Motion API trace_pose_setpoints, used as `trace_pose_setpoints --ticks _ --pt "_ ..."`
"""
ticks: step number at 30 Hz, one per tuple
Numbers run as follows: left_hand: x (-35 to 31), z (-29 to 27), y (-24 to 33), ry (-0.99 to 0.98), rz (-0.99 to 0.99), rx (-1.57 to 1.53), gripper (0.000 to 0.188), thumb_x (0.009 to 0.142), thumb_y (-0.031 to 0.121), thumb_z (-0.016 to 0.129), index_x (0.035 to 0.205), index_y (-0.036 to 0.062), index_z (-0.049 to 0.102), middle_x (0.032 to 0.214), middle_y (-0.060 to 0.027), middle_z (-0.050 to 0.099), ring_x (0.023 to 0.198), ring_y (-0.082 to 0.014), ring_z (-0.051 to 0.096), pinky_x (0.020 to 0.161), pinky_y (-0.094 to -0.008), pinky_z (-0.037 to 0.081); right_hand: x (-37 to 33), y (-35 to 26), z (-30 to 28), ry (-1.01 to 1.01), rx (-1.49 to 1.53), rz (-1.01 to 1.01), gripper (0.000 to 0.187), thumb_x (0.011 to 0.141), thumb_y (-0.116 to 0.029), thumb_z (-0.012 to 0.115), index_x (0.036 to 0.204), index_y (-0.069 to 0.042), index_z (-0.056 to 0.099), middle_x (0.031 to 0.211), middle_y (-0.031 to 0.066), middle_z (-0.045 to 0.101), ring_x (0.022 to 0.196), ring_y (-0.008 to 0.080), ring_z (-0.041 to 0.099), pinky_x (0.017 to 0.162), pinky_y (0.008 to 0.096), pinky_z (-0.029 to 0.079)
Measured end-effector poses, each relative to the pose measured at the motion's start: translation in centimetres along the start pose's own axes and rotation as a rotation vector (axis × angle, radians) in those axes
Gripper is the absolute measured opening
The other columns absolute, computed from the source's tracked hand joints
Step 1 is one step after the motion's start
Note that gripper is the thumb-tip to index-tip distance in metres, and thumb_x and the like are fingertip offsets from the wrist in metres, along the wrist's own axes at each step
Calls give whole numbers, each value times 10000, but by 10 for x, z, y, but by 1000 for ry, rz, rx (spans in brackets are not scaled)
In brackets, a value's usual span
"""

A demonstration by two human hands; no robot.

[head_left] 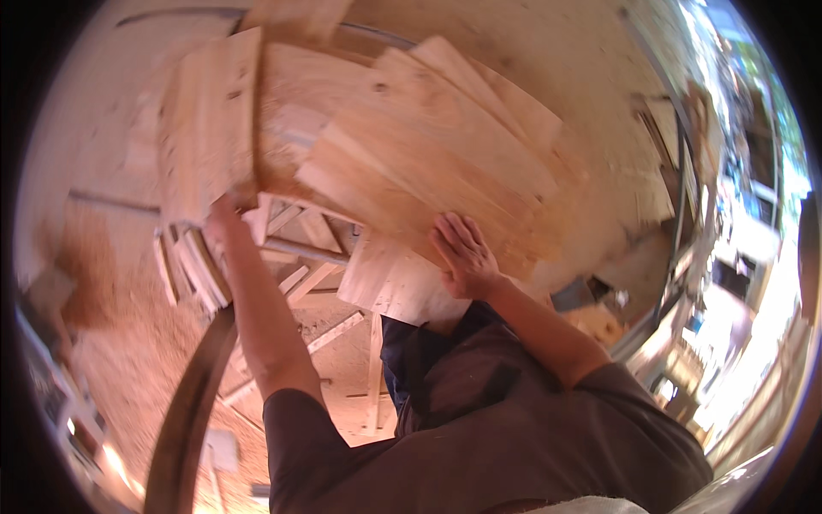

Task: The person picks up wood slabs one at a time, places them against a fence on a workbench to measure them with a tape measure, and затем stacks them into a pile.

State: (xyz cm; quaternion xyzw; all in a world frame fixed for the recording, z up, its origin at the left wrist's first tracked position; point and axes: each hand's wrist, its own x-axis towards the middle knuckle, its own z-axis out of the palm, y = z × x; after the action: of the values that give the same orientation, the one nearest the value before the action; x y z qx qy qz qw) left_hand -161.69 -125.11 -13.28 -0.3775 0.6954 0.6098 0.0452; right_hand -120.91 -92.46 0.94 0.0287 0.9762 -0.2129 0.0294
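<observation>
My left hand (228, 221) is closed on the near end of a pale wooden board (205, 120), which stretches away from me on the left; motion blurs the fingers. Flat on the near edge of a broad wooden panel (411, 163) lies my right hand (465, 257), its fingers stretched out. That panel rests askew over other wooden panels (492, 90). Another light panel (398, 278) juts out beneath it, close to my lap.
Below my left hand several short wood strips (201, 265) stand together. Loose wood offcuts (317, 278) and sawdust (111, 343) cover the floor. A dark curved bar (193, 411) rises at the lower left. More timber (676, 154) leans at the right.
</observation>
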Motion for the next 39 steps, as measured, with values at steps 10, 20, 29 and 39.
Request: trace_pose_setpoints --ticks 10,20,29,39 --pt "32 -22 5 -192 -165 27 301 884 169 678 1154 42 640 1042 -123 604 895 -256 568 728 -386 498 -7 -6 2 -92 -46 52 748 738 -140 690 1451 -28 496 1588 143 374 1505 316 290 1236 492 233" --pt "-9 -8 34 -147 -325 64 258 850 147 724 1087 101 634 1001 -115 595 811 -242 551 696 -376 476 -7 -5 18 -78 -113 59 791 724 -153 683 1479 -44 473 1613 143 342 1525 326 254 1256 509 159" --pt "-67 14 32 -37 -196 176 537 859 131 714 1335 -43 536 1130 -170 596 880 -289 618 717 -365 537 -4 -6 16 -78 -169 62 757 738 -173 640 1470 -55 491 1600 140 367 1518 323 275 1259 508 156" --pt "-171 72 2 -670 635 801 623 909 374 681 1355 -50 585 1227 -269 658 1157 -370 637 1008 -446 501 -3 -11 12 -29 -145 40 764 694 -126 660 1439 -45 513 1572 149 396 1486 334 322 1234 512 224"
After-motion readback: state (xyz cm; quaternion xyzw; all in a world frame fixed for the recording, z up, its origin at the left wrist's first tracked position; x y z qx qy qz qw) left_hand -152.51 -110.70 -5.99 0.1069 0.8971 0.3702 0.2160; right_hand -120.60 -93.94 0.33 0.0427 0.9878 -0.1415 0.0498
